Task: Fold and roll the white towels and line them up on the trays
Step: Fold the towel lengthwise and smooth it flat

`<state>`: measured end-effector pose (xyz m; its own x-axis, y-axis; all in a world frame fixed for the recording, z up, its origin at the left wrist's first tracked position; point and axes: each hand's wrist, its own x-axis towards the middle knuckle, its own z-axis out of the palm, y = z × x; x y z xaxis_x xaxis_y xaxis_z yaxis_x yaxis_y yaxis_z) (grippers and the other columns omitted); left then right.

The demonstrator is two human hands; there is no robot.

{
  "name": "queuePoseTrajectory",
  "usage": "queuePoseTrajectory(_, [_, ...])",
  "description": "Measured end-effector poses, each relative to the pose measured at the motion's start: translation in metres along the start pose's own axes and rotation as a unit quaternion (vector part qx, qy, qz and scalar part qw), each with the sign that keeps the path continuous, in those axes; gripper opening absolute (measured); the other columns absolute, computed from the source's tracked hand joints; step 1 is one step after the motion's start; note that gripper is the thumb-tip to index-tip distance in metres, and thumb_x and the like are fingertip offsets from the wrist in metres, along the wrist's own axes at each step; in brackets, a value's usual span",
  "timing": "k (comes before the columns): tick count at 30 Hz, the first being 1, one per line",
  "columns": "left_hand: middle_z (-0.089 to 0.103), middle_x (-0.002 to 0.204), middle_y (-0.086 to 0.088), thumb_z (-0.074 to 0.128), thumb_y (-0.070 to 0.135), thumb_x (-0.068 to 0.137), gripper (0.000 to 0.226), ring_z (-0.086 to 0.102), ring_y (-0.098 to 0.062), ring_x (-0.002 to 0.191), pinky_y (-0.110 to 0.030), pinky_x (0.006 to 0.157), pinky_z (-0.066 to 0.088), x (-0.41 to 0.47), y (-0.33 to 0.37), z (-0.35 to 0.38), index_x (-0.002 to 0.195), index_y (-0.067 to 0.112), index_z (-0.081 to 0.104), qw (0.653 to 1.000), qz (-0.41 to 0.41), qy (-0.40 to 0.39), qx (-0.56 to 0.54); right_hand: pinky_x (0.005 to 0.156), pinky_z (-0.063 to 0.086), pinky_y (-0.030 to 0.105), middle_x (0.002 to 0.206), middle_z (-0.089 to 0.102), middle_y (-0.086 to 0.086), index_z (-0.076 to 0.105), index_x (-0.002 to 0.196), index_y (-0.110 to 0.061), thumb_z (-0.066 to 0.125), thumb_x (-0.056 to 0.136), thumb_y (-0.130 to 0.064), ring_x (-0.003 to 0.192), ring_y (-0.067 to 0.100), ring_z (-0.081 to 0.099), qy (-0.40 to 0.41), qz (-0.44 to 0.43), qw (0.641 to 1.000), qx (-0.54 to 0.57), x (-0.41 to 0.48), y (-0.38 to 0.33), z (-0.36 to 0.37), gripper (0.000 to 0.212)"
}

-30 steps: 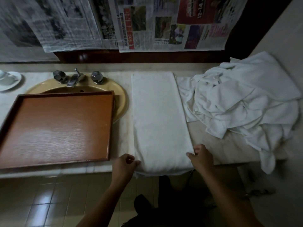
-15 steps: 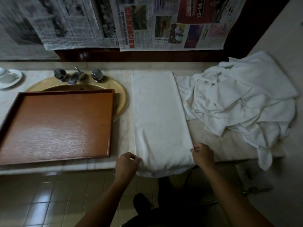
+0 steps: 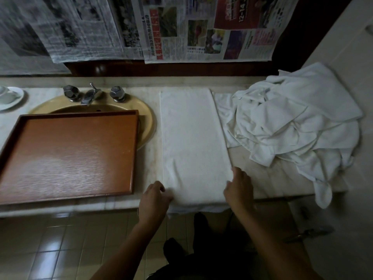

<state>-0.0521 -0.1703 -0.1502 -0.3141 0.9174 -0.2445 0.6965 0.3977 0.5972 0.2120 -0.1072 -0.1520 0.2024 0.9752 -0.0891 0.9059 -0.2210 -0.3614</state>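
As it lies on the tabletop (image 3: 286, 182), the folded towel (image 3: 193, 138) is held.
Its near left corner is pinched by the left hand (image 3: 155, 196); the right hand (image 3: 239, 186) grip is laid open on its right edge.

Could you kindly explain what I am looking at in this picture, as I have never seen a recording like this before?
There is no machine here. A person wears a camera on the head, and it looks down at their own two bare hands. A marble counter runs across the view. On it lies a long folded white towel, its near end hanging over the edge. The left hand curls its fingers on the towel's near left corner. The right hand lies at its right edge; whether it pinches the cloth is unclear. To the right sits a heap of unfolded towels. To the left, a brown tray rests over a yellow sink. Newspapers hang behind.
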Motion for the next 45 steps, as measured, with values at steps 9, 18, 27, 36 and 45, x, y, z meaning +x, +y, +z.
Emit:
queuePoseTrajectory(9, [0.055,0.146,0.002,0.068,0.028,0.091,0.036,0.047,-0.02,0.14,-0.039,0.101,0.048,0.012,-0.024,0.017,0.126,0.029,0.064,0.924,0.3,-0.071,0.224,0.118,0.021,0.053,0.163,0.037,-0.001,0.044,0.152,-0.033,0.041,0.098,-0.049,0.149,0.026,0.036,-0.077,-0.322,0.937,-0.114,-0.018,-0.02,0.055,0.057])
queuePoseTrajectory(18, [0.051,0.15,-0.001,0.057,0.038,0.1,0.047,0.049,-0.022,0.137,-0.038,0.11,0.041,0.046,0.024,0.017,0.144,0.023,0.054,0.962,0.228,-0.031,0.148,0.121,0.028,0.056,0.167,0.025,0.014,0.035,0.158,-0.018,0.049,0.102,-0.036,0.154,0.037,0.021,-0.051,-0.262,0.96,-0.088,0.065,-0.039,0.033,0.061])
queuePoseTrajectory(27, [0.058,0.13,-0.004,0.056,0.028,0.094,0.037,0.058,-0.029,0.113,-0.04,0.095,0.048,0.107,0.063,0.035,0.128,0.017,0.061,0.967,0.183,-0.013,0.179,0.118,0.03,0.055,0.163,0.035,0.012,0.043,0.154,-0.018,0.036,0.101,-0.044,0.15,0.037,0.03,-0.07,-0.279,0.949,-0.128,0.205,-0.068,0.032,0.06])
queuePoseTrajectory(36, [-0.011,0.171,-0.002,0.023,0.048,0.109,0.065,-0.016,-0.019,0.157,-0.045,0.126,-0.008,0.136,0.079,0.066,0.165,0.024,-0.002,0.978,0.127,-0.025,0.162,0.125,0.005,0.055,0.172,0.006,-0.003,0.019,0.162,-0.038,0.032,0.104,-0.058,0.158,0.023,0.001,-0.179,-0.502,0.836,-0.129,0.269,-0.188,0.082,0.062])
queuePoseTrajectory(45, [-0.006,0.172,-0.001,0.022,0.052,0.108,0.067,-0.012,-0.02,0.158,-0.046,0.127,-0.001,0.14,0.077,0.064,0.165,0.025,0.001,0.98,0.105,-0.028,0.169,0.126,0.005,0.054,0.172,0.006,-0.007,0.012,0.162,-0.037,0.017,0.106,-0.055,0.158,0.021,0.002,-0.166,-0.477,0.851,-0.145,0.37,-0.266,0.103,0.059])
